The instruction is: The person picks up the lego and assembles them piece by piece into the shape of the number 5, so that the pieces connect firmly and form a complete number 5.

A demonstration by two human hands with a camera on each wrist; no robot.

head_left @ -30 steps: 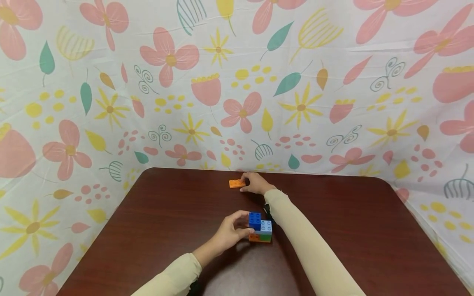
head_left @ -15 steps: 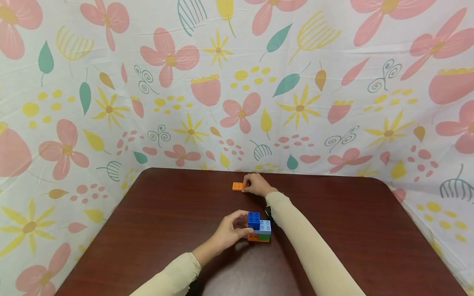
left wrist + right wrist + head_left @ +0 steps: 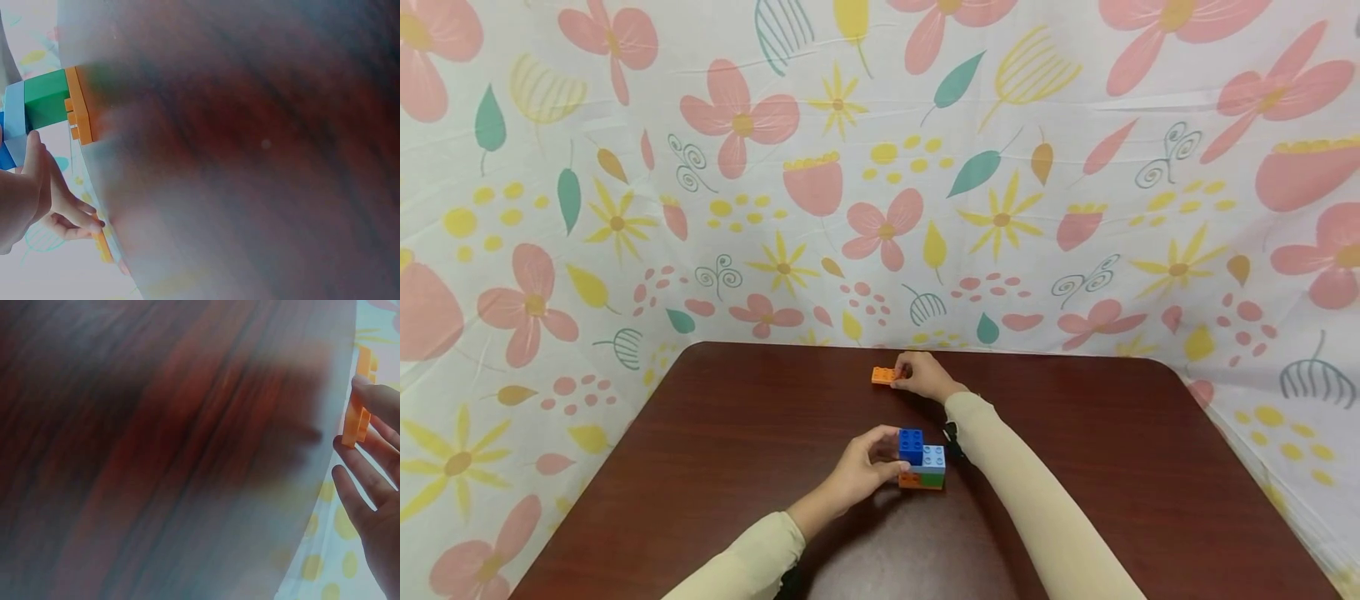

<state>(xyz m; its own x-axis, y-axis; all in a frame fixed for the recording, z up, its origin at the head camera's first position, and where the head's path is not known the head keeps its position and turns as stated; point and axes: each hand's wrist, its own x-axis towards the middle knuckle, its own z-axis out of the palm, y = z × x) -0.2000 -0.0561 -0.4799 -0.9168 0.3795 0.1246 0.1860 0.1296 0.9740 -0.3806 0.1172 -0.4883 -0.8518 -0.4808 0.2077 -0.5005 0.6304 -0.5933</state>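
Near the middle of the table, my left hand (image 3: 856, 468) holds a small stack of toy building bricks from its left side, thumb in front. A dark blue brick (image 3: 911, 447) tops the stack, on a light blue brick (image 3: 935, 457). Below these sit a green brick (image 3: 933, 480) and, lowest, a thin orange brick (image 3: 80, 107) whose exposed studs show beside the green one. At the table's far edge, my right hand (image 3: 922, 376) pinches the right end of another flat orange brick (image 3: 882, 376); the right wrist view shows the thumb across its studded side.
The dark wood table (image 3: 760, 417) has rounded far corners. A white cloth (image 3: 865, 200) printed with flowers and leaves hangs right behind it and along its sides. My right forearm (image 3: 1030, 483) reaches past the stack on its right.
My right fingers have closed in over the end of the flat orange brick, which has shifted slightly right and toward me. My left hand keeps its hold on the stack.
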